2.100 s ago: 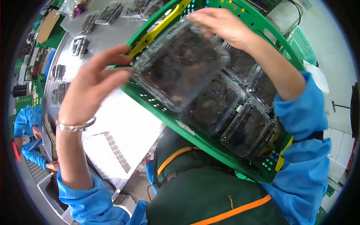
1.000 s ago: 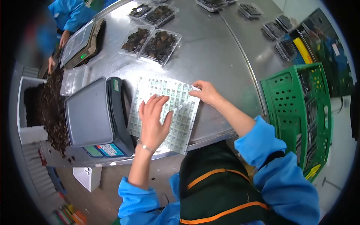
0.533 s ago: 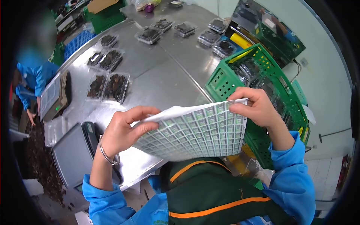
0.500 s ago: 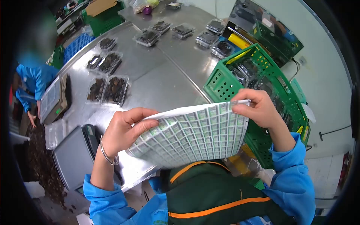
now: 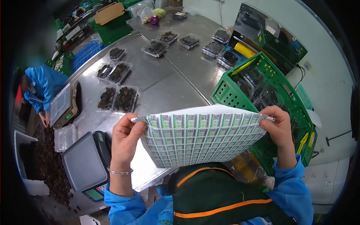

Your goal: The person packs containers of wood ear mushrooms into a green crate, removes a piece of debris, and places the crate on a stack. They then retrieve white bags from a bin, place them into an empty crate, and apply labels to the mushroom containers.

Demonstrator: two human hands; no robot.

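A sheet of printed labels (image 5: 202,135), with rows of green and grey code stickers, is stretched between my hands in front of my apron. My left hand (image 5: 127,135) pinches its upper left corner between thumb and fingers, a bangle on the wrist below. At the upper right corner, my right hand (image 5: 276,125) grips the sheet the same way. The top edge curls slightly, showing the white back. Close to my left hand are an open clear box of dark fungus pieces (image 5: 125,98) and a weighing scale (image 5: 84,161).
A green crate (image 5: 232,92) of clear plastic boxes stands right of the sheet. Several filled boxes (image 5: 155,48) sit across the steel table (image 5: 161,78). At left, a co-worker in a blue sleeve (image 5: 47,84) reaches toward loose dark pieces (image 5: 52,168) beside another scale (image 5: 65,105).
My left hand has shifted to the sheet's corner, and the sheet is now spread wider and flatter. My right hand has moved right and down. The whole view has swung slightly.
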